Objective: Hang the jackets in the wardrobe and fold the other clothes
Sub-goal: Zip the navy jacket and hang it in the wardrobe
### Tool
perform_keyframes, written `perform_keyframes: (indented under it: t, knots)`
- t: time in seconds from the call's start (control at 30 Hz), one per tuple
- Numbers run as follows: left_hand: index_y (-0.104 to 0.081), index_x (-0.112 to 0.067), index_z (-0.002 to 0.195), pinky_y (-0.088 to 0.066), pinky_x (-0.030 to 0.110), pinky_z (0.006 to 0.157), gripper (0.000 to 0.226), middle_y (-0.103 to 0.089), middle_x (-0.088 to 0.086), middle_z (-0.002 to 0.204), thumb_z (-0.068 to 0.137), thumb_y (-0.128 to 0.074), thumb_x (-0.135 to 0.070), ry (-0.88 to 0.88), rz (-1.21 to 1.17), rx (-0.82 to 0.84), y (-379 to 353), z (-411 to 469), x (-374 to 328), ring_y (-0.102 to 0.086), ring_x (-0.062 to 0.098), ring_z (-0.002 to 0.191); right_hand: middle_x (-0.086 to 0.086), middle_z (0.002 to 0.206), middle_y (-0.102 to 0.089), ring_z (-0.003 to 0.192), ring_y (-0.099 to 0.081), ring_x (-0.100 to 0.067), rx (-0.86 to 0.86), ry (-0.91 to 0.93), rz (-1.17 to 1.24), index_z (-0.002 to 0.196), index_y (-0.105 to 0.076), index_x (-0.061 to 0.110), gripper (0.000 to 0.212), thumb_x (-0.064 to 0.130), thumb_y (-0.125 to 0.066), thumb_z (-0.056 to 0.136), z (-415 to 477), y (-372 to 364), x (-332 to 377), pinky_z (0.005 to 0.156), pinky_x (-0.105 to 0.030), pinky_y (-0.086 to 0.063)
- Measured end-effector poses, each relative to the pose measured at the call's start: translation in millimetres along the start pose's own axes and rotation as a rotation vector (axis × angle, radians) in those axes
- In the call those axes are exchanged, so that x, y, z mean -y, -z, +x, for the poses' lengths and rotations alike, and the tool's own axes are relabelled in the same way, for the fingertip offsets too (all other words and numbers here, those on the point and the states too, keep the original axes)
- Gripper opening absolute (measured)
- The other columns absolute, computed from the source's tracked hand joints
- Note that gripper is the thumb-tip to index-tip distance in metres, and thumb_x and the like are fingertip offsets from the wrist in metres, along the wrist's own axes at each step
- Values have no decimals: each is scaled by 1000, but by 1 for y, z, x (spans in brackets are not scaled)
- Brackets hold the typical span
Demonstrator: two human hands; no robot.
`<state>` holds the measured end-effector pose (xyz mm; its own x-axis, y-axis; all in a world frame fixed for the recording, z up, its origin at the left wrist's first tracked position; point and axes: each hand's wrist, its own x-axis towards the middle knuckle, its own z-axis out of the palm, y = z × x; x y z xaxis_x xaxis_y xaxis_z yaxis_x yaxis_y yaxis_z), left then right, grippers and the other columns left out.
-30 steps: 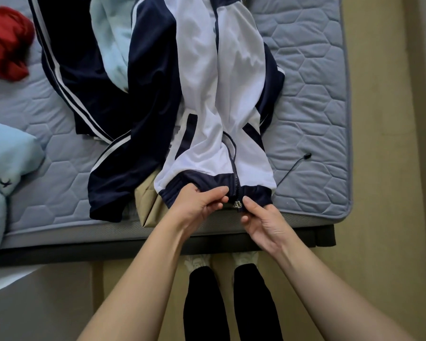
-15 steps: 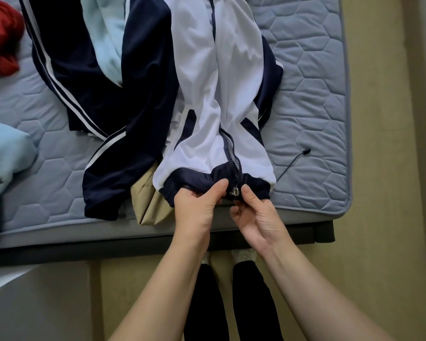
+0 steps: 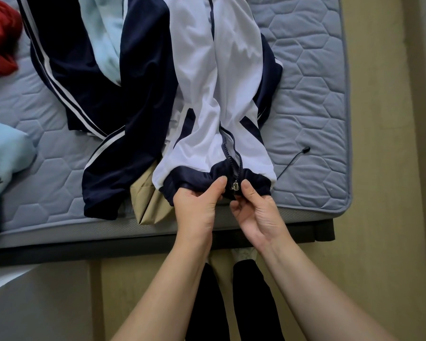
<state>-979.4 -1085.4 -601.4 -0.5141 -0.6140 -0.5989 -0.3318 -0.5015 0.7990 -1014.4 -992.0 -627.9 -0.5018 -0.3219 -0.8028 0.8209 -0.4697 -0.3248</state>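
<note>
Lying well off to the left of both hands, near the far side of the grey quilted mattress [image 3: 312, 94], is a crumpled red garment [image 3: 0, 35]. Nearer the edge on that same side is a pale blue sweatshirt [image 3: 3, 153] with a small dark emblem. Closer in, still left of the left hand and farther up the bed, navy track trousers [image 3: 67, 77] with white side stripes are spread out. A pale blue cloth [image 3: 101, 33] shows between them and the jacket's navy sleeve [image 3: 123, 134]. Just left of the left hand, a folded tan garment [image 3: 150, 207] pokes out from under the jacket at the mattress edge.

The white and navy track jacket [image 3: 207, 82] lies front up, stretching away from the hands, its navy hem right at the fingertips. The left hand [image 3: 197, 205] pinches that hem just left of the zip, thumb on top, fingers tucked under. Between the two thumbs sits the silver zip slider [image 3: 235, 186], low on the hem, with the zip just above it gaping a little. The right hand [image 3: 258, 210] pinches the hem just right of the slider, thumb on top, fingers curled beneath.

Right of the right hand, a black cord [image 3: 293, 159] with a toggle lies on the mattress. Below the hands, the person's black trouser legs [image 3: 207, 303] stand on the floor.
</note>
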Motion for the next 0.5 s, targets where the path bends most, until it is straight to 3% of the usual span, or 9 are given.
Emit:
perform_keyframes:
  t: [0.23,0.37,0.5]
  knots:
    - [-66,-14,67,-48,17,55,18,-67,-6,59,77,-73,-1,-18,60,-13,0,0,3,-62,2,57,0,67,-68,58,-62,-7,-62,25,39,62,-71,14,10,9,-67,71,1,-3,-2,47,-19,-46]
    - [-67,-13,69,-53,24,63,12,-69,-3,63,76,-76,-10,1,220,-35,4,4,6,-64,7,63,1,64,-66,55,-60,-6,-145,60,51,74,-62,9,8,3,-65,77,0,-3,-3,46,-17,-46]
    - [-67,-10,69,-50,24,60,12,-67,-1,61,74,-77,-14,53,359,23,6,10,6,-62,8,60,1,63,-67,55,-60,-5,-237,107,56,69,-63,10,18,-3,-64,82,-1,-1,-4,49,-16,-47]
